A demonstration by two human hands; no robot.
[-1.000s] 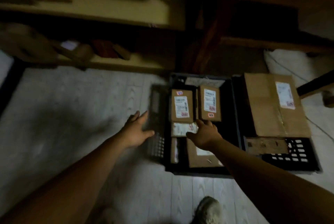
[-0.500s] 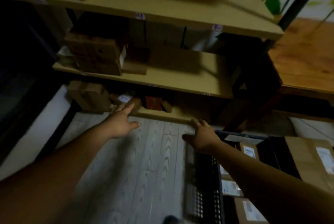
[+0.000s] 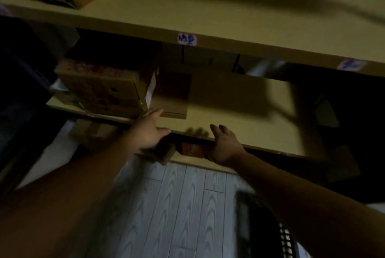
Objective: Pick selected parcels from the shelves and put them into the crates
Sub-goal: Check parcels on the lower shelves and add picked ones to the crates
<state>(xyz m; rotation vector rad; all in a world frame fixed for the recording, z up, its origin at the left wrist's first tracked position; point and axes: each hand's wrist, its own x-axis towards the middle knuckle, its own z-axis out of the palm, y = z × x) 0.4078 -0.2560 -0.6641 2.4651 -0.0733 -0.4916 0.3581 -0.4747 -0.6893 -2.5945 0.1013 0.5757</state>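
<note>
Nearest, a black perforated plastic crate (image 3: 268, 234) is sitting on the pale grey wood-grain plank floor (image 3: 177, 205), blurred at lower right. Both bare forearms are reaching up to the tan wooden middle shelf (image 3: 239, 112). The left hand (image 3: 149, 130) is hovering open and empty, fingers extended, fingertips just beside a flat brown cardboard parcel (image 3: 170, 95). The right hand (image 3: 224, 145) is open too, fingers loosely spread at the shelf's front edge, gripping nothing. Left of the flat parcel, a large worn brown cardboard box (image 3: 100, 89) is resting on the shelf. Beyond, the upper shelf edge is carrying a small white sticker with blue handwriting (image 3: 187, 39), illegible through blur.
</note>
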